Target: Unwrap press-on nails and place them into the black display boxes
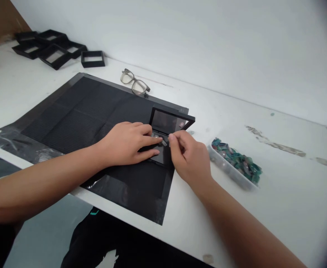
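Note:
A small black hinged case (173, 116) stands open on the right part of a black mat (96, 108), its lid raised with a clear window. My left hand (130, 143) lies on the case's lower half with fingers apart, the index fingertip beside small pale pieces (163, 142). Just right of them, my right hand (189, 154) is pinched at the case's edge; whatever is between thumb and finger is too small to make out. To the right of that hand sits a clear plastic tray (230, 170) of green, blue and pinkish pieces (240, 162).
Eyeglasses (137, 82) lie at the mat's back edge. Several black rectangular frames (54, 56) are piled at the back left, with one more frame (93, 64) beside them. A white wall (194, 44) rises behind the white table (286, 193). Worn patches mark the tabletop at right.

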A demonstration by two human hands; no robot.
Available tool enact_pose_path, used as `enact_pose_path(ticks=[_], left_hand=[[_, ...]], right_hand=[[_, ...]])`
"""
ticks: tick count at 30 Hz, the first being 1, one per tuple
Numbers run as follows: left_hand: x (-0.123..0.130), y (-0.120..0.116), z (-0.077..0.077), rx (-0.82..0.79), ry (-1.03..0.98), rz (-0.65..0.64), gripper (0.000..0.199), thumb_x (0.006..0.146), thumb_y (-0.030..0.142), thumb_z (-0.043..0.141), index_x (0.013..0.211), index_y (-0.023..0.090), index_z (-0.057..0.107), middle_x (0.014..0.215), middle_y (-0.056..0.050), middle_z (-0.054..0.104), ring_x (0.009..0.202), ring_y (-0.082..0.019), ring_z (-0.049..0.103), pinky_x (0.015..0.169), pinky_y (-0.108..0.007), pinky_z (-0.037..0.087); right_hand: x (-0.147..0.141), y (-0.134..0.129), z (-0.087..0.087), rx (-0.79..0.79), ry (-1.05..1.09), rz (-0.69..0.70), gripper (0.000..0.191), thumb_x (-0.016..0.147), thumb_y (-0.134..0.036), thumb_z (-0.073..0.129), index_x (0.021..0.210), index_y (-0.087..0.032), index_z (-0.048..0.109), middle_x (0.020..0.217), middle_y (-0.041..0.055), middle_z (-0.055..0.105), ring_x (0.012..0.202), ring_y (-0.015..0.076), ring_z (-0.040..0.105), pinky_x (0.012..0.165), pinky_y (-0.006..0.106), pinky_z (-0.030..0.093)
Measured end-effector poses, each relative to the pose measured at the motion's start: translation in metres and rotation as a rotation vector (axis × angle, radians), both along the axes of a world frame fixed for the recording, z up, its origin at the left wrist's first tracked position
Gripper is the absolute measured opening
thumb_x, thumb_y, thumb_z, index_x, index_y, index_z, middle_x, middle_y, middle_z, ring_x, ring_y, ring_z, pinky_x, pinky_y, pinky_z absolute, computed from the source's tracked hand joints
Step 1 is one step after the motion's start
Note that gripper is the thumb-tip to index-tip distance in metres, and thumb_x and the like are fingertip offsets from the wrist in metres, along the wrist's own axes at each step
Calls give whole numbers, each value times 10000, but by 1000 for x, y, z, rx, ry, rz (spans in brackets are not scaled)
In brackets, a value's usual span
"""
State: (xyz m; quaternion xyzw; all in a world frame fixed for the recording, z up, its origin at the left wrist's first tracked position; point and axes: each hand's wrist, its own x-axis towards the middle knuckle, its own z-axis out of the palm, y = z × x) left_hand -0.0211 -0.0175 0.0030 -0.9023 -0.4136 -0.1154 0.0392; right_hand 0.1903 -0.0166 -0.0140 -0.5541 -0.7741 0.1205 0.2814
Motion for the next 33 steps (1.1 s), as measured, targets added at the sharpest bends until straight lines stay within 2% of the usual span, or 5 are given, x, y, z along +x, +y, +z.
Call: enact_pose_path(ticks=[3, 7, 12, 25, 33], left_hand=[[-2, 1, 0, 28, 5, -7, 370, 1005, 516, 490, 1245, 328, 699, 946, -7, 687, 831, -163, 668, 621, -294, 388], [-3, 0, 3, 50, 4, -17, 350, 999, 521, 509, 1192, 332, 731, 918, -9, 692, 796, -145, 659, 620, -286, 382], [-3, -3, 4, 54, 12, -21, 352, 1010, 505, 495, 1203, 323, 726, 923, -16, 697, 798, -148, 658, 619, -285, 386], [2, -8, 7, 32, 108, 14, 492, 1028, 492, 444, 1389, 186, 577, 1163, -94, 672, 992, -221, 638, 736, -329, 491], [4, -10, 4, 99, 102, -146, 522, 1028, 536, 408, 1369, 191, 599, 1269, -112, 639, 1133, -282, 594, 861, -403, 509]], right_hand=[[6, -2, 3, 8, 27, -16, 282, 1017, -357, 413, 972, -205, 646, 559, -32, 567, 462, 114, 478, 509, 253, 310], [13, -4, 1, 7, -13, 0, 190, 939, -317, 534, 968, -208, 687, 506, -59, 491, 429, 102, 448, 485, 242, 294], [20, -4, -1, -27, -29, 63, 205, 912, -342, 587, 975, -218, 738, 508, -60, 494, 430, 93, 447, 477, 230, 319], [28, -1, 1, -74, -10, 145, 310, 928, -406, 597, 1063, -211, 797, 497, -44, 512, 432, 94, 417, 473, 249, 324], [27, 3, -2, -68, -52, 153, 312, 945, -392, 579, 1105, -213, 778, 520, -41, 544, 447, 101, 450, 485, 252, 322]])
